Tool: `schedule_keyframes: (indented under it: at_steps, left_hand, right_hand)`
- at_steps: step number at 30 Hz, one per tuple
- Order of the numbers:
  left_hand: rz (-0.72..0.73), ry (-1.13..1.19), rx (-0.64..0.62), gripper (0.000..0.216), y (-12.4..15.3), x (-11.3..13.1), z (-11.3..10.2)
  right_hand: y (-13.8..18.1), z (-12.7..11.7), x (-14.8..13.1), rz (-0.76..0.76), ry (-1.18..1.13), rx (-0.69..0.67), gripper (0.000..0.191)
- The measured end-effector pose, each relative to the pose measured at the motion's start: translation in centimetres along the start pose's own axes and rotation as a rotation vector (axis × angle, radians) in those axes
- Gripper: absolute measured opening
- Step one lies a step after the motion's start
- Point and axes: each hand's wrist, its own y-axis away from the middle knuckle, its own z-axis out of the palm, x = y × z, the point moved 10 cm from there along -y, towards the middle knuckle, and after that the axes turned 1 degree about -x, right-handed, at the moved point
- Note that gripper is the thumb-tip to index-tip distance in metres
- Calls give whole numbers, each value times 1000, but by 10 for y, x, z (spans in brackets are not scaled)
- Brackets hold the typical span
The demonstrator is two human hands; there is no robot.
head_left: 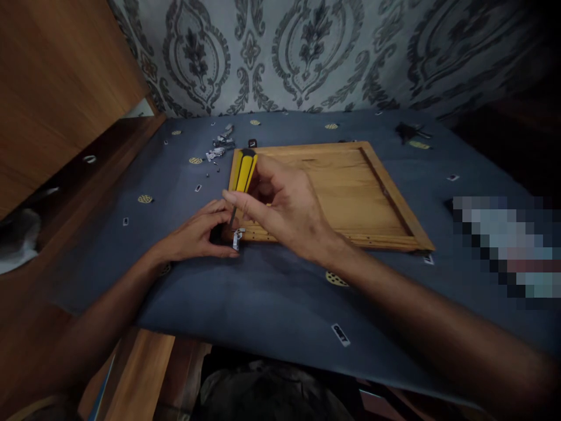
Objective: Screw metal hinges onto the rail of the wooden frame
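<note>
A framed wooden panel lies flat on a dark blue cloth. My right hand is closed round a screwdriver with a yellow and black handle, held nearly upright with its tip down at the panel's near left corner. My left hand is pinched on a small metal bracket pressed against that corner, right under the screwdriver's tip. A row of small holes runs along the panel's near edge.
A heap of small metal parts lies on the cloth beyond the panel's left end. A dark object sits at the far right. Wooden furniture stands on the left, a patterned wall behind, a blurred patch at right.
</note>
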Motion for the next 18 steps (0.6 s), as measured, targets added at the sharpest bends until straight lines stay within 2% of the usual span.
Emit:
schedule_keyframes:
  at_steps: [3,18]
  left_hand:
    - [-11,-7,-18,43,0,0,1]
    - [30,-19,1,42,1,3,-1]
  right_hand:
    - [-1,-6,-2,-12,-6,22,24]
    - [-1,0,8,-10,38,-32,33]
